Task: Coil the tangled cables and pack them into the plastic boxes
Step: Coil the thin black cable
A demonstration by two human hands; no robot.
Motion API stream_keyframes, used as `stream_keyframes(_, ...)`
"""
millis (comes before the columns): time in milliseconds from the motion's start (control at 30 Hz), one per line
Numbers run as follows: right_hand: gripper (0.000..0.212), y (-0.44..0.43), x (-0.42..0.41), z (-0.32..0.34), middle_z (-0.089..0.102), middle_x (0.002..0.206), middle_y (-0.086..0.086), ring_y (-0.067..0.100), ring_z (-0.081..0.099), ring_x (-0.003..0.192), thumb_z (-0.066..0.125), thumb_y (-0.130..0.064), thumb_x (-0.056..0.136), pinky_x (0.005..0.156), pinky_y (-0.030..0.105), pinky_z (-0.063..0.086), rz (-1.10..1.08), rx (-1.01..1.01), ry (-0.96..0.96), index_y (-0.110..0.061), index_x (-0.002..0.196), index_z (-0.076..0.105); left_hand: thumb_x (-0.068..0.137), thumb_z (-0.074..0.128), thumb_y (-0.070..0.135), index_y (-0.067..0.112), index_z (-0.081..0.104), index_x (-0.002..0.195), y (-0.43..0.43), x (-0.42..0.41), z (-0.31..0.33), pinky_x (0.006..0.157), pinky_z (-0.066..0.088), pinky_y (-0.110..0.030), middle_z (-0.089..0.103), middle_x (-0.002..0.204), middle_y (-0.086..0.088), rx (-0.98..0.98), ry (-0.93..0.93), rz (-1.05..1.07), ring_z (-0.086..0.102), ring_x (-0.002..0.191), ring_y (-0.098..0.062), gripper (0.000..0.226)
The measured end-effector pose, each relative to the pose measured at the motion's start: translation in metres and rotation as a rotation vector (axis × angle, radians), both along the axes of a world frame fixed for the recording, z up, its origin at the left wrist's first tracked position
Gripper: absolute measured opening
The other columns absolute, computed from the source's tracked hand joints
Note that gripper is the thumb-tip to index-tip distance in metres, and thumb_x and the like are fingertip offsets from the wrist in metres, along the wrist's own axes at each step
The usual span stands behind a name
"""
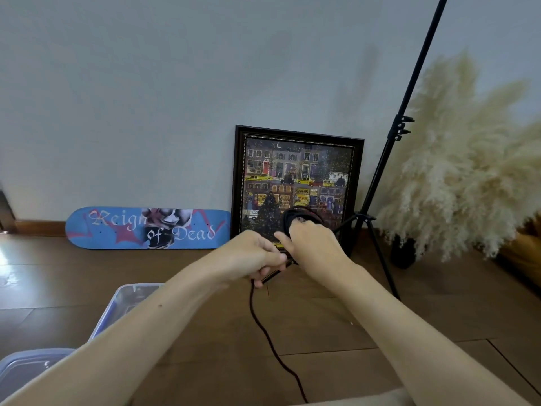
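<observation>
While outstretched, right hand (pixel 316 247) around cable (pixel 301 213)

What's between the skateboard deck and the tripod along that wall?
In the head view, a framed picture leans on the wall between the skateboard deck and the tripod.

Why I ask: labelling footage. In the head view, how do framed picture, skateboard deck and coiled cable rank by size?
1. framed picture
2. skateboard deck
3. coiled cable, though nearest the camera
</observation>
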State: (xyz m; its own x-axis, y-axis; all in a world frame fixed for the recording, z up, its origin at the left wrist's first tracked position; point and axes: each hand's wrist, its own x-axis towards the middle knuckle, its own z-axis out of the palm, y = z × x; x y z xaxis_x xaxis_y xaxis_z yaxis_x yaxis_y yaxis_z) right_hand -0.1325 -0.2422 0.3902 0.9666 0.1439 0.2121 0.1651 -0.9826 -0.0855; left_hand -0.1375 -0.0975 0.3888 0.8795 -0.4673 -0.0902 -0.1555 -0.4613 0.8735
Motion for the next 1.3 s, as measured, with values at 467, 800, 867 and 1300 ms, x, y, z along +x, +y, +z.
stream_keyframes(467,0.111,-0.016,-0.005,0.014,0.05,0.043,0.004,0.011,0.036,0.031,-0.005,-0.074,0.084,0.064,0.023,0.052,0.382,1.018,0.931,0.009,0.118,0.061,0.079,0.073,0.014,0.008,0.075,0.081,0.033,0.022,0.02,0.057,0.042,-0.009,0.067,0.06,0.01,-0.26,-0.327,0.125,0.057,0.056,0.004,0.007)
stream_keyframes(800,0.054,-0.006,-0.012,0.015,0.05,0.046,-0.001,0.004,0.04,0.031,0.048,-0.037,0.096,0.042,0.016,0.039,0.779,1.728,1.002,0.008,0.124,0.057,0.085,0.061,0.018,0.021,0.076,0.083,0.02,0.016,0.01,0.043,0.022,-0.014,0.046,0.051,0.007,-0.485,0.013,0.197,0.034,0.044,-0.003,0.015)
stream_keyframes(867,0.057,-0.001,-0.013,0.017,0.045,0.043,-0.002,0.005,0.037,0.029,0.04,-0.039,0.095,0.04,0.016,0.037,0.687,1.844,0.851,0.008,0.121,0.057,0.09,0.056,0.017,0.023,0.069,0.065,0.013,0.017,0.005,0.044,0.018,-0.017,0.041,0.048,0.009,-0.48,0.044,0.181,0.027,0.044,-0.004,0.029)
stream_keyframes(1300,0.052,0.0,-0.017,0.021,0.064,0.078,0.011,0.012,0.058,0.063,0.051,-0.014,0.087,0.069,0.023,0.055,0.508,2.047,0.539,0.012,0.131,0.044,0.099,0.038,0.009,0.024,0.061,0.09,0.001,0.008,-0.005,0.044,0.021,-0.02,0.041,0.054,0.004,-0.483,0.288,0.046,0.03,0.043,-0.007,0.029)
